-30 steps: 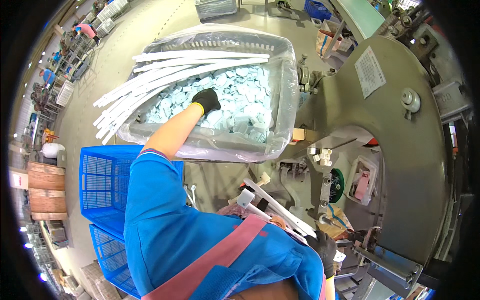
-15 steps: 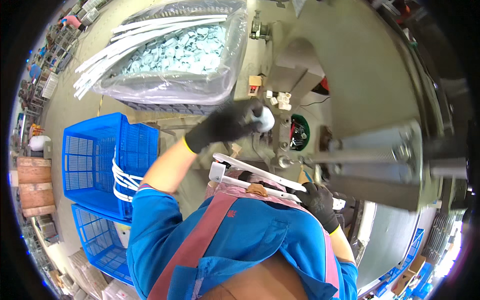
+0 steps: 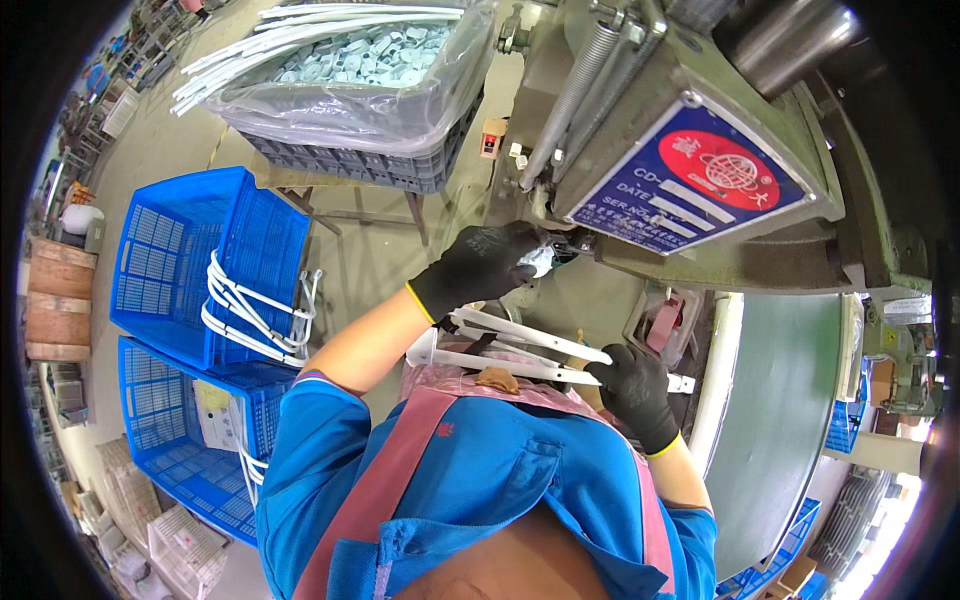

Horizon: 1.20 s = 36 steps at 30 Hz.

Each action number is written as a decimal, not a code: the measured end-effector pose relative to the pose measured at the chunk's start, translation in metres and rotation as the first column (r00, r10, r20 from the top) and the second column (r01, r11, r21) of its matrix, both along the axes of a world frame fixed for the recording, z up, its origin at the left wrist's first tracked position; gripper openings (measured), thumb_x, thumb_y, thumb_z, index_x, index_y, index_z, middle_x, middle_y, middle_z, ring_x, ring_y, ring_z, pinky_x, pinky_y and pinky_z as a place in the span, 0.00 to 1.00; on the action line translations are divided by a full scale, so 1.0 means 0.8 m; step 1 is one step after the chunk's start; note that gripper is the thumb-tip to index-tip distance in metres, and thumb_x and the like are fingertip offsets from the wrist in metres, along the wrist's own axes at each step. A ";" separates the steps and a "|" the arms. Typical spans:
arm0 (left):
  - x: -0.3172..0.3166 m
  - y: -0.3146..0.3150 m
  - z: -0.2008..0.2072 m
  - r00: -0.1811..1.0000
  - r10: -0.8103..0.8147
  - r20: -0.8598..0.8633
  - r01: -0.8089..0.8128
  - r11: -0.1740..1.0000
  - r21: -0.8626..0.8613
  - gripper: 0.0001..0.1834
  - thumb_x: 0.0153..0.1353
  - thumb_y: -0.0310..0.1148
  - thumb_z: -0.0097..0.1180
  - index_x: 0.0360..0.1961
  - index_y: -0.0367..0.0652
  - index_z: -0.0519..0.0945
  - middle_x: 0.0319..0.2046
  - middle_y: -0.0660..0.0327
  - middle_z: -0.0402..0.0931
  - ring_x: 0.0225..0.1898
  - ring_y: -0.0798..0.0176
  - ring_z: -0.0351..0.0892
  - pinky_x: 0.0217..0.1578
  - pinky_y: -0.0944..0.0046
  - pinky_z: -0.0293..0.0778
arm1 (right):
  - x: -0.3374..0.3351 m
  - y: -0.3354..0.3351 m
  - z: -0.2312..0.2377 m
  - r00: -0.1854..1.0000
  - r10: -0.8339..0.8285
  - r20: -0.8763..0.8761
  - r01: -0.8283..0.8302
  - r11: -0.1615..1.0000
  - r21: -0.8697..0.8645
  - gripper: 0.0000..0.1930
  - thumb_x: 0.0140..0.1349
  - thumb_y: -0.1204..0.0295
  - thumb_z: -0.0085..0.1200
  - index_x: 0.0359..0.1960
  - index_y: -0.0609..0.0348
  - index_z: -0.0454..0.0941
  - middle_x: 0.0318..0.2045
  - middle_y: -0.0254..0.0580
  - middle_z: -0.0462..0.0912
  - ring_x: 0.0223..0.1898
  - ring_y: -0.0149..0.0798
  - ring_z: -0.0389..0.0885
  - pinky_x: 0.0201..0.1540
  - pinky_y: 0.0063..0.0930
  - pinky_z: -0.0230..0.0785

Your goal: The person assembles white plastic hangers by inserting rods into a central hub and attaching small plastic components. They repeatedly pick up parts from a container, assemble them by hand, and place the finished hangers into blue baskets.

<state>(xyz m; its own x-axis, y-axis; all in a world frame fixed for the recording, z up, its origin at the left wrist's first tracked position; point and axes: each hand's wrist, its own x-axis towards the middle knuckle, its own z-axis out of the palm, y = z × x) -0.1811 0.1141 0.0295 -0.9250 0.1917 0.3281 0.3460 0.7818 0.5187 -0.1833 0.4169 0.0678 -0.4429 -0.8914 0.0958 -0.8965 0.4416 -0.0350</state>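
Note:
My left hand (image 3: 480, 268), in a black glove, is closed around a small pale plastic piece (image 3: 537, 261) just below the machine's front. The fingers cover part of that piece, and its full shape does not show. My right hand (image 3: 636, 396), gloved the same way, grips the right end of a white tubular frame (image 3: 540, 372) with long parallel bars. The frame lies across in front of my waist, its bracketed left end (image 3: 422, 347) below my left hand.
A machine head (image 3: 690, 190) with springs and a blue plate overhangs at upper right. A grey crate (image 3: 400, 170) of pale plastic parts, topped with white strips (image 3: 330, 18), stands at the back. Blue baskets (image 3: 170, 260) with bent white tubes (image 3: 250, 310) are at left; a green surface (image 3: 775, 420) lies right.
The view has turned, so the machine's plated head now fills the upper right. My left hand still holds the pale piece, now close under the machine. My right hand keeps its grip on the frame.

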 end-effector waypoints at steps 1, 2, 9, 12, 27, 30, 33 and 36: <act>0.005 -0.002 0.002 0.999 0.035 -0.017 -0.035 0.999 0.011 0.26 0.51 0.38 0.63 0.51 0.40 0.75 0.48 0.53 0.76 0.44 0.49 0.79 0.45 0.56 0.75 | -0.004 -0.001 0.001 1.000 0.008 -0.002 -0.008 1.000 -0.010 0.09 0.44 0.67 0.57 0.30 0.38 0.80 0.33 0.33 0.74 0.30 0.37 0.77 0.28 0.32 0.70; 0.012 -0.012 0.007 0.996 0.083 0.036 -0.087 0.987 0.132 0.29 0.50 0.41 0.64 0.52 0.39 0.74 0.51 0.51 0.75 0.46 0.49 0.79 0.46 0.56 0.75 | -0.009 -0.004 0.003 1.000 0.017 -0.003 -0.018 1.000 -0.020 0.09 0.43 0.67 0.57 0.30 0.38 0.80 0.32 0.34 0.75 0.30 0.37 0.77 0.27 0.32 0.70; 0.086 -0.138 0.021 0.840 -0.081 0.536 -0.091 0.953 0.288 0.16 0.58 0.42 0.61 0.37 0.39 0.83 0.32 0.53 0.82 0.35 0.56 0.82 0.38 0.60 0.74 | -0.055 -0.044 0.015 0.998 0.055 0.028 -0.053 0.996 -0.069 0.11 0.44 0.69 0.57 0.31 0.37 0.82 0.35 0.32 0.77 0.32 0.38 0.79 0.30 0.34 0.71; 0.096 -0.148 0.008 0.855 0.001 0.519 -0.220 0.906 0.361 0.14 0.59 0.39 0.60 0.36 0.38 0.83 0.27 0.56 0.81 0.28 0.65 0.80 0.32 0.65 0.72 | -0.081 -0.055 -0.009 0.995 0.088 0.050 -0.077 0.979 -0.189 0.11 0.44 0.74 0.58 0.31 0.43 0.82 0.37 0.35 0.80 0.35 0.44 0.79 0.35 0.37 0.73; 0.063 -0.150 0.032 0.920 0.137 0.368 -0.270 0.900 0.341 0.13 0.56 0.35 0.64 0.35 0.35 0.81 0.26 0.58 0.80 0.27 0.69 0.79 0.29 0.67 0.73 | -0.121 -0.039 -0.051 0.991 -0.024 -0.128 -0.013 0.960 -0.280 0.09 0.55 0.66 0.58 0.37 0.46 0.83 0.36 0.39 0.83 0.39 0.46 0.81 0.43 0.39 0.73; 0.058 -0.153 0.031 0.936 0.148 0.320 -0.265 0.895 0.360 0.16 0.54 0.38 0.64 0.36 0.36 0.81 0.26 0.54 0.78 0.26 0.60 0.78 0.31 0.64 0.71 | -0.122 -0.040 -0.059 0.989 -0.030 -0.146 -0.017 0.951 -0.309 0.10 0.54 0.65 0.59 0.39 0.46 0.83 0.37 0.38 0.83 0.39 0.45 0.82 0.43 0.40 0.73; 0.057 -0.149 0.063 0.839 0.113 0.533 -0.357 0.853 0.382 0.16 0.54 0.38 0.63 0.38 0.36 0.81 0.26 0.55 0.79 0.26 0.63 0.78 0.31 0.64 0.71 | -0.131 -0.010 -0.108 0.749 0.193 -0.634 -0.132 0.981 0.143 0.18 0.64 0.60 0.45 0.52 0.55 0.73 0.51 0.45 0.75 0.50 0.48 0.75 0.52 0.47 0.71; 0.066 -0.145 0.046 0.849 0.079 0.523 -0.372 0.792 0.484 0.13 0.57 0.35 0.62 0.34 0.33 0.81 0.25 0.57 0.79 0.26 0.67 0.79 0.29 0.66 0.73 | -0.137 -0.014 -0.116 0.592 0.311 -0.744 -0.199 0.950 0.239 0.18 0.64 0.62 0.45 0.53 0.55 0.73 0.51 0.48 0.75 0.51 0.51 0.75 0.53 0.48 0.70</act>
